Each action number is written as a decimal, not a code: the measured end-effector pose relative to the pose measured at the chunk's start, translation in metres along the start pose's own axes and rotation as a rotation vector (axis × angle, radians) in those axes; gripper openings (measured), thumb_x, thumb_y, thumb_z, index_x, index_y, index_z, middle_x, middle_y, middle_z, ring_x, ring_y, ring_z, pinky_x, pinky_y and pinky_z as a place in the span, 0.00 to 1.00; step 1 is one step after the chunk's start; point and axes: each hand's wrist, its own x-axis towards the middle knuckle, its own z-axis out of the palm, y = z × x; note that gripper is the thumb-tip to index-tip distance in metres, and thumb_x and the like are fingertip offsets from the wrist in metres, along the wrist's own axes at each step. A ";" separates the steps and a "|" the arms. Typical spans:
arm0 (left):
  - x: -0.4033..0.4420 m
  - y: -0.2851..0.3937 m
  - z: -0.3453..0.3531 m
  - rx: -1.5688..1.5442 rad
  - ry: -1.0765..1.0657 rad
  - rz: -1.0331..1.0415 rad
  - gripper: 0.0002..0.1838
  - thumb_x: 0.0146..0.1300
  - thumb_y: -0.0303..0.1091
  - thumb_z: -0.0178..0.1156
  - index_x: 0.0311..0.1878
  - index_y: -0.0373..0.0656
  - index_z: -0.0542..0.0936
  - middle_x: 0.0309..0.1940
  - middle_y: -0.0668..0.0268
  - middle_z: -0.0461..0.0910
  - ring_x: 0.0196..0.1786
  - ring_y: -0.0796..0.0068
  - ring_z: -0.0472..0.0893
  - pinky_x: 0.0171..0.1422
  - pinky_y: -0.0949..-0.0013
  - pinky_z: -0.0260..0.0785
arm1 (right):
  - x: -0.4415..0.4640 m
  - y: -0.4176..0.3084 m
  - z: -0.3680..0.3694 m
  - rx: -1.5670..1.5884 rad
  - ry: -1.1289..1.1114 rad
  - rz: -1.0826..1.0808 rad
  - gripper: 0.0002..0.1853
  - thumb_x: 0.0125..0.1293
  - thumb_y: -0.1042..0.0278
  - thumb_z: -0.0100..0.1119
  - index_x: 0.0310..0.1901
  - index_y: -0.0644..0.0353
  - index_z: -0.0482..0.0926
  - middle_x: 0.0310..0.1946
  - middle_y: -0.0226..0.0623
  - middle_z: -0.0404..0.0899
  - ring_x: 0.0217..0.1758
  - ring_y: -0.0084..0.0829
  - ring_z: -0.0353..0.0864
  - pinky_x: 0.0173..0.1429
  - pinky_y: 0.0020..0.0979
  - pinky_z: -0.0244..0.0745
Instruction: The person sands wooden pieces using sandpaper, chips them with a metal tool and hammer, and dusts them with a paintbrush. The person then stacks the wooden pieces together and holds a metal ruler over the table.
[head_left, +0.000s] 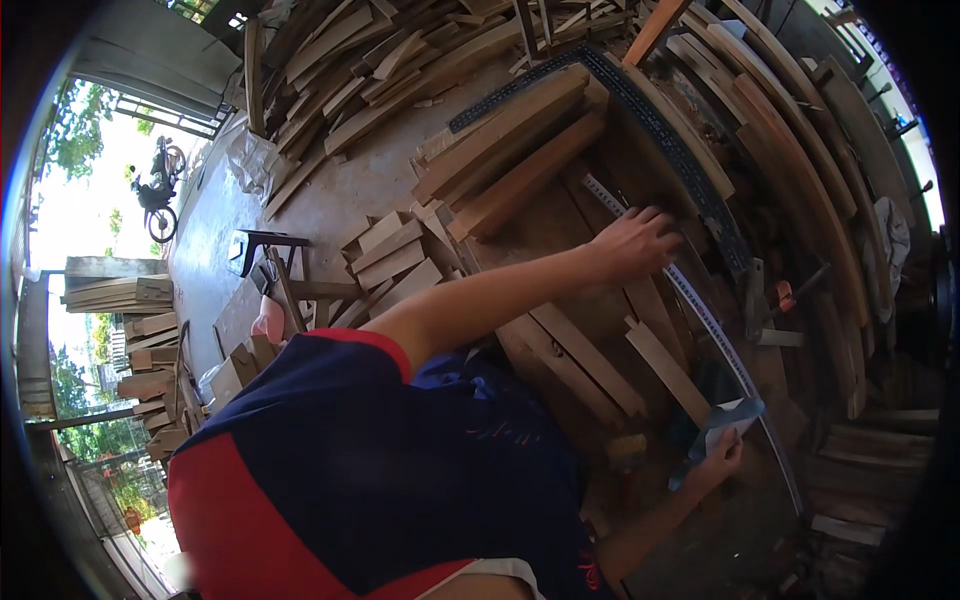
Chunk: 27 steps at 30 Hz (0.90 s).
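My left hand (pixel 640 243) is over a long pale strip (pixel 715 330) with small dark marks, possibly a ruler. Its fingers are curled, and what lies under them is hidden. The strip runs on both sides of that hand and curves past my right hand (pixel 725 458). Closed fingers of the right hand grip a blue-and-white sheet (pixel 735 415), perhaps paper or plastic. Beside that sheet lies a narrow board (pixel 667 372). Further wooden boards (pixel 575 365) lie between my arms, with a small yellowish block (pixel 627 453) near them.
Thick planks (pixel 500 135) lie beyond my left arm, beside a dark slotted metal angle (pixel 655 115). Timber is heaped at the top (pixel 400 75) and along the right side (pixel 790 130). A dark stool (pixel 270 245) stands on the floor; a motorbike (pixel 160 190) is outside.
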 end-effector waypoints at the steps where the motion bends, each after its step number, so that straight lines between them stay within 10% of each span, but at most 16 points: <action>1: 0.012 -0.009 0.007 0.107 0.011 0.055 0.26 0.72 0.47 0.64 0.68 0.48 0.80 0.67 0.51 0.78 0.75 0.50 0.73 0.77 0.47 0.67 | 0.001 0.007 -0.003 -0.019 0.043 0.004 0.25 0.81 0.51 0.63 0.55 0.74 0.82 0.47 0.42 0.85 0.49 0.33 0.82 0.57 0.37 0.77; 11: 0.081 -0.019 0.056 0.479 -0.255 0.076 0.12 0.62 0.35 0.68 0.48 0.48 0.90 0.55 0.62 0.87 0.66 0.57 0.81 0.66 0.51 0.74 | -0.011 0.008 0.013 -0.021 0.063 0.100 0.28 0.80 0.48 0.62 0.57 0.74 0.81 0.53 0.47 0.85 0.54 0.38 0.83 0.62 0.40 0.76; 17: 0.055 0.005 0.009 0.519 0.093 0.237 0.04 0.60 0.34 0.68 0.37 0.46 0.86 0.42 0.67 0.85 0.57 0.63 0.83 0.53 0.63 0.74 | -0.014 0.013 0.021 0.027 0.005 0.105 0.26 0.81 0.51 0.62 0.57 0.73 0.82 0.51 0.43 0.85 0.51 0.34 0.82 0.60 0.37 0.76; 27: -0.042 0.002 -0.072 0.377 0.034 -0.152 0.15 0.61 0.34 0.68 0.51 0.46 0.79 0.46 0.65 0.83 0.54 0.65 0.85 0.58 0.60 0.71 | -0.023 -0.028 0.077 -0.100 -0.346 -0.064 0.24 0.81 0.56 0.62 0.62 0.74 0.80 0.52 0.44 0.85 0.55 0.34 0.82 0.62 0.36 0.76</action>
